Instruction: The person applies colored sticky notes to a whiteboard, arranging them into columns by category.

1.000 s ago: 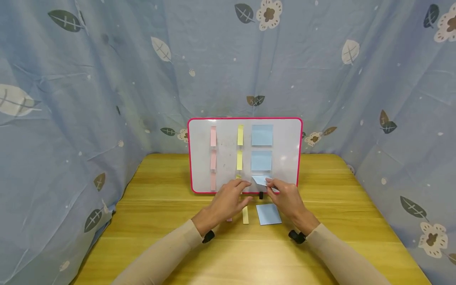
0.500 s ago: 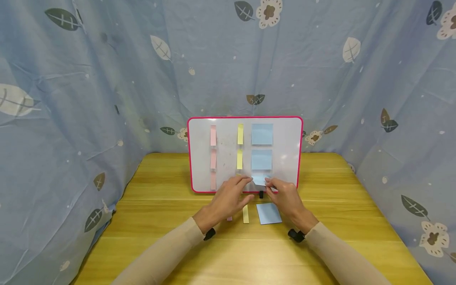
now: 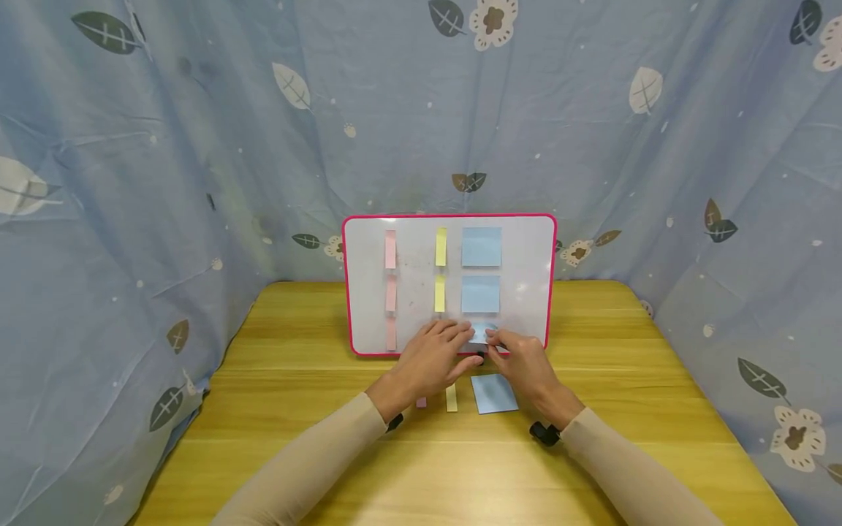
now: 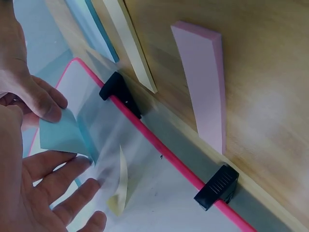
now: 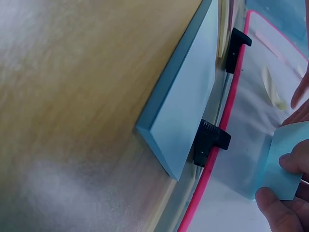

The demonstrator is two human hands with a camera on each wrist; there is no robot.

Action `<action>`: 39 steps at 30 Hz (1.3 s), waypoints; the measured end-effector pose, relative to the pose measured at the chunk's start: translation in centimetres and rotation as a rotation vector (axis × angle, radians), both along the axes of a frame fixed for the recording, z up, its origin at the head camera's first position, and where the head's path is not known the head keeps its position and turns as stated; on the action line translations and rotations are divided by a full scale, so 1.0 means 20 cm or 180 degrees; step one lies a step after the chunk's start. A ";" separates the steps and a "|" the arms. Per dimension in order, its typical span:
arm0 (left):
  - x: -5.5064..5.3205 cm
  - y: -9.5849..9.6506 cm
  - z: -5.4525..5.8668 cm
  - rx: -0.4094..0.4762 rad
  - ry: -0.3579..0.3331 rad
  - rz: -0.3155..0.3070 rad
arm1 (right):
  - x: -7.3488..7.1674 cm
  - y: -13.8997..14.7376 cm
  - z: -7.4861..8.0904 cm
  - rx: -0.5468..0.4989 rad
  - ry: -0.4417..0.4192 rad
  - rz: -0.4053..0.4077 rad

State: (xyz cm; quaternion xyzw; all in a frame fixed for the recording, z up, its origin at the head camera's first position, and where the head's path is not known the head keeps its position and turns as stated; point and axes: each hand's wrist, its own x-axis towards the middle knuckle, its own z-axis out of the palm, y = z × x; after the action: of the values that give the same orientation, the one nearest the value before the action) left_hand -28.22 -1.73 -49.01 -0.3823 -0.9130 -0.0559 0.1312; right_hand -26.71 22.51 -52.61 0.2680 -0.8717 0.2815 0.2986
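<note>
My right hand pinches the lower right of a blue sticky note, low on the whiteboard. In the right wrist view this note bends out from the board, with the thumb on its face. My left hand has its fingers extended, the fingertips right at the note's left edge. Two more blue notes are stuck above it. A yellow strip note curls off the board beside the left fingers; the left hand hides it in the head view.
Pink strips and yellow strips stand in columns on the board. On the wooden table lie a blue note pad, a yellow pad and a pink pad. Black clips support the board's pink frame.
My left hand has moved a little to the right, its fingertips now overlapping the blue note's left edge. The right hand keeps its pinch, and the note hangs less askew than a second ago.
</note>
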 end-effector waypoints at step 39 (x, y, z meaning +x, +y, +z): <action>0.03 -0.05 -0.09 -0.1239 0.0839 0.0182 | 0.06 0.00 0.02 0.1005 -0.0196 -0.0311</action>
State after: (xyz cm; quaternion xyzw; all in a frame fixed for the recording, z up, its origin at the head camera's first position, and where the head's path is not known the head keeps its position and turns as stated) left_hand -27.60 -2.75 -50.83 -0.3784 -0.8920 0.1752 0.1747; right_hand -25.46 22.60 -52.25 0.2601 -0.9258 0.1343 0.2392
